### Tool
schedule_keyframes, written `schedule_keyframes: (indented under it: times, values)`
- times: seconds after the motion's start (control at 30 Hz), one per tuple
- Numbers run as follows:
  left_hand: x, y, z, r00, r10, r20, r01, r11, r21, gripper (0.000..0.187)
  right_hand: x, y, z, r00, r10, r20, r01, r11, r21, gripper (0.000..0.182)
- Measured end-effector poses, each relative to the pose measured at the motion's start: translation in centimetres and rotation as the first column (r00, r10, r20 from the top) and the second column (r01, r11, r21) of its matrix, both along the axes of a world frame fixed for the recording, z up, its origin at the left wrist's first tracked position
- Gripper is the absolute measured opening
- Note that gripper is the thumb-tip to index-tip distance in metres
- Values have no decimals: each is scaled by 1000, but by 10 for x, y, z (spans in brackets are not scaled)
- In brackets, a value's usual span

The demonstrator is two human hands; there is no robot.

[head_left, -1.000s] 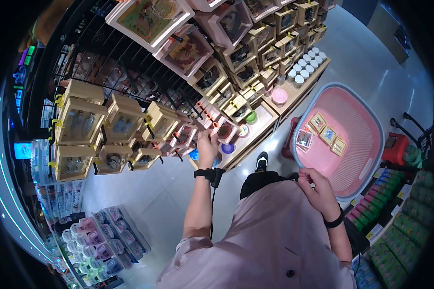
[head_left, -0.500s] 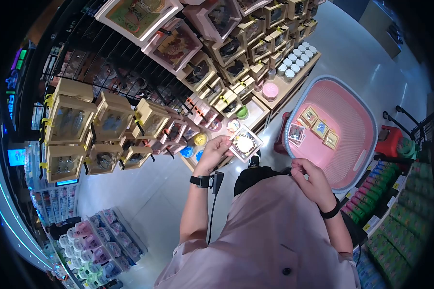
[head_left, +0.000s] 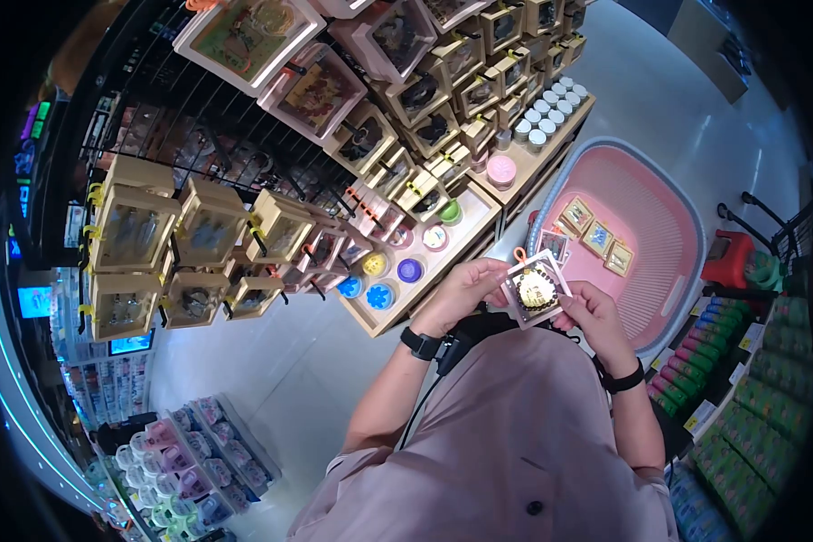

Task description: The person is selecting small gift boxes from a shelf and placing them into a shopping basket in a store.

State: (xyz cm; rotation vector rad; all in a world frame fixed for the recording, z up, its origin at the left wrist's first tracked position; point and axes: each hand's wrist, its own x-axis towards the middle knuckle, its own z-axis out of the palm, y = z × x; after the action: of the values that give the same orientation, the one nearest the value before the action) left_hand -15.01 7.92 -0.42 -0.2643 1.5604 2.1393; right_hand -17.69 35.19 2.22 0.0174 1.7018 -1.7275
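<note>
Since 0.5 s ago the left hand (head_left: 465, 291) has brought the small square pink-framed windowed box (head_left: 535, 289) to the right hand (head_left: 592, 318), and both grip it (pink plastic basket (head_left: 673, 271) at 2 o'clock).

Bright, even shop lighting; heavy fisheye warp, black vignetted corners, soft edges

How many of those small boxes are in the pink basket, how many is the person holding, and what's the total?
Small boxes lying in the pink basket: 4, one nearest the shelf.
Windowed box held between the left hand and right hand: 1
Total: 5
</note>
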Motion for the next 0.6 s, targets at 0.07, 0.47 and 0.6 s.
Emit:
schedule_keyframes:
  times: [0.07, 0.47, 0.6]
  values:
    - [1, 5, -6, 1000, 17, -11, -17, 1000, -18, 33, -9, 15, -12, 996, -77, 41, 77, 997, 8, 22]
    - [78, -39, -101, 998, -26, -65, -33, 644, -764, 38, -115, 148, -161, 983, -158, -93, 181, 755, 630, 22]
    - [110, -48, -105, 1000, -9, 23, 24, 627, -779, 38, -120, 173, -246, 990, -142, 23, 68, 601, 796, 22]
